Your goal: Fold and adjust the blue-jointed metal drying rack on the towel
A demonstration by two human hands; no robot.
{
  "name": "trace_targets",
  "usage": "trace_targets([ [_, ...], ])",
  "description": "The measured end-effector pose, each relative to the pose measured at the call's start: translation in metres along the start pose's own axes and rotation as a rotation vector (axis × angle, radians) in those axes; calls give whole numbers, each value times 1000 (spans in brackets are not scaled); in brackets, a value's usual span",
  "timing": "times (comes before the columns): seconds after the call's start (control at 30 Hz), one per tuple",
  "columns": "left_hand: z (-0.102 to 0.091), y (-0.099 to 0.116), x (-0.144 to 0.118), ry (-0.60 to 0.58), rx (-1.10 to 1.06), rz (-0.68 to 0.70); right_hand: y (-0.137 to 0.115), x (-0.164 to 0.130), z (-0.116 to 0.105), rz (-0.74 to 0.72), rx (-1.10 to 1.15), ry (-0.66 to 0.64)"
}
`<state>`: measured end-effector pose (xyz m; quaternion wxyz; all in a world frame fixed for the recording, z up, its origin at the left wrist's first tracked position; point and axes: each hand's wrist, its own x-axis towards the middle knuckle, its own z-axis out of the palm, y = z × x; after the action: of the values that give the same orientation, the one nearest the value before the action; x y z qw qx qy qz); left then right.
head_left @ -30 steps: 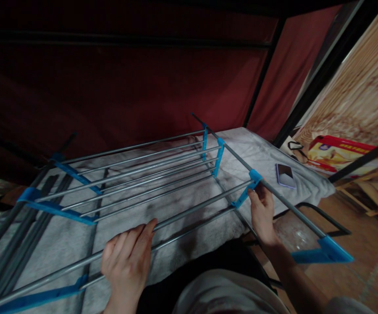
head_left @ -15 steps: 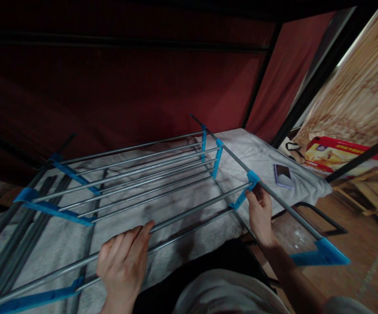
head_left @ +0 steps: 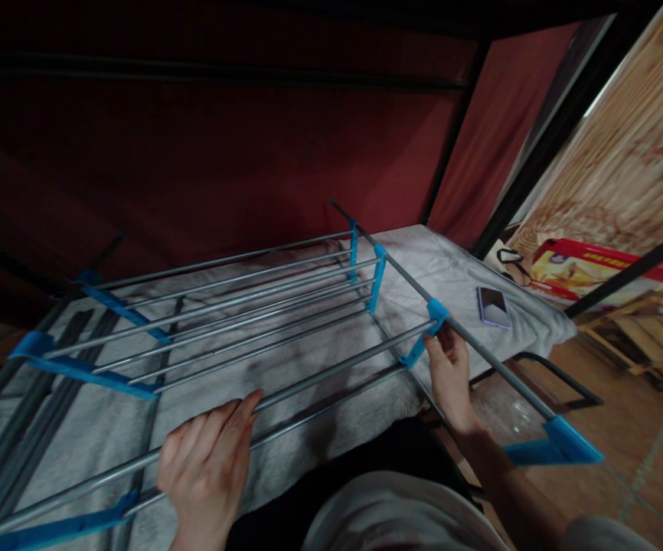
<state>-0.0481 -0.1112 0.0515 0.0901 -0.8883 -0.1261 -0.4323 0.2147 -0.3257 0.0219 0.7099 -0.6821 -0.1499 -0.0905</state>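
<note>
Drying rack (head_left: 240, 321), grey rails and blue brackets, is laid flat across a grey blanket (head_left: 452, 268) on the bed. One of the near rails (head_left: 331, 371) is covered by the left hand (head_left: 205, 467), fingers spread over it rather than clenched. A blue bracket (head_left: 423, 340) on the side bar (head_left: 481, 352) is gripped by the right hand (head_left: 451, 375), fingers closed around it. A phone (head_left: 492, 306) is seen on the blanket just beyond that hand, apart from the rack. A red box (head_left: 589, 272) is propped further right.
</note>
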Motion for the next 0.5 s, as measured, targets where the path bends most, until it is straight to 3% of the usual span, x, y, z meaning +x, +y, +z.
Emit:
trace_targets([
  [0.5, -2, 0, 2, 4, 5, 20, 5, 3, -2, -30, 13, -4],
])
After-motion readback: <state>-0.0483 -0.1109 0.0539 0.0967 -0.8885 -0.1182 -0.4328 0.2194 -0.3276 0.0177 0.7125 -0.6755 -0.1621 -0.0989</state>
